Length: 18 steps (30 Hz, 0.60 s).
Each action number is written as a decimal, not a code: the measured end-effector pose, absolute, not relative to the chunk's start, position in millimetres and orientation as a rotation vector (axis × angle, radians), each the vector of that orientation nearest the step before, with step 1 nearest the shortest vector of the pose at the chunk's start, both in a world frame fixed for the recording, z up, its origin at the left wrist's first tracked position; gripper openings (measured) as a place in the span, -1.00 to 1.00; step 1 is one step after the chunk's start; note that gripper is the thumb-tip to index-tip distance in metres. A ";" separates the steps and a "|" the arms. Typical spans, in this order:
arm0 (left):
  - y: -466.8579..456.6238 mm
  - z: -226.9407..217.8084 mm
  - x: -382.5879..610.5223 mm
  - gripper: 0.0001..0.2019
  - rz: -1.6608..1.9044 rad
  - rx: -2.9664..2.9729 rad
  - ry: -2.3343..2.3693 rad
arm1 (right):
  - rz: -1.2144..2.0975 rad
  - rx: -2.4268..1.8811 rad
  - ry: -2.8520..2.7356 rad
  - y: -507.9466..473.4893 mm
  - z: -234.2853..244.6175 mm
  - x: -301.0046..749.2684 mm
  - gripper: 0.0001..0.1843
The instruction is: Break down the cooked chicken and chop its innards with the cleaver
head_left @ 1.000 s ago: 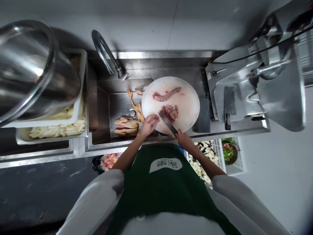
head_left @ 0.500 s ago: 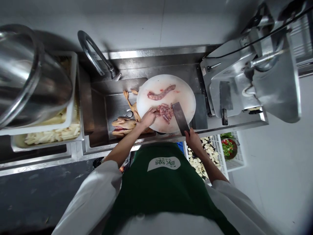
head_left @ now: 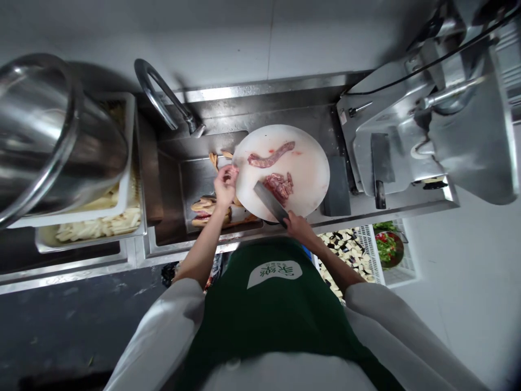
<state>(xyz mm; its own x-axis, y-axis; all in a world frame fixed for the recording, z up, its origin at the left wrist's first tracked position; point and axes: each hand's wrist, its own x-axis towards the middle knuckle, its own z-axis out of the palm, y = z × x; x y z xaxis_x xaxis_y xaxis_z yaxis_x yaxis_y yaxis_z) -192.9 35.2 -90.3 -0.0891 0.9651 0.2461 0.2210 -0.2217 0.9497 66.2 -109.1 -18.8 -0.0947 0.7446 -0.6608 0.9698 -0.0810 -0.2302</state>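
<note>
A round white cutting board (head_left: 309, 163) lies over the right end of the steel sink (head_left: 191, 179). On it are a long strip of raw meat (head_left: 271, 156) and a pile of cut meat pieces (head_left: 280, 185). My right hand (head_left: 298, 226) grips a cleaver (head_left: 268, 200), its blade lying on the board just left of the pile. My left hand (head_left: 225, 183) is closed on a small piece of meat, held over the sink at the board's left edge. Plucked poultry (head_left: 205, 209) lies in the sink below that hand.
A curved tap (head_left: 160, 95) stands behind the sink. Left are a big steel pot (head_left: 49, 136) and white trays of pale cut strips (head_left: 97, 222). A metal slicing machine (head_left: 427, 125) with a second cleaver (head_left: 380, 163) stands right. Baskets of chopped vegetables (head_left: 350, 250) sit below.
My left hand left the pile and moved left over the sink with a bit of meat. The cleaver swung from the pile's right side to its left.
</note>
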 end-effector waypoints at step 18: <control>-62.0 -139.4 -189.1 -0.76 1.032 2.051 1.246 | -0.833 1.794 1.919 -96.1 -15.5 44.5 -0.60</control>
<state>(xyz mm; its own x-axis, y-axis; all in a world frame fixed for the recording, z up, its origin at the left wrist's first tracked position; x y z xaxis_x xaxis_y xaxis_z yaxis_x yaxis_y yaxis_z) -189.1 -62.0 -139.4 0.2855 0.8972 0.3369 0.4983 -0.4392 0.7475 44.5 -96.1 -15.5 -0.1100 0.7596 -0.6410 0.9870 0.0075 -0.1604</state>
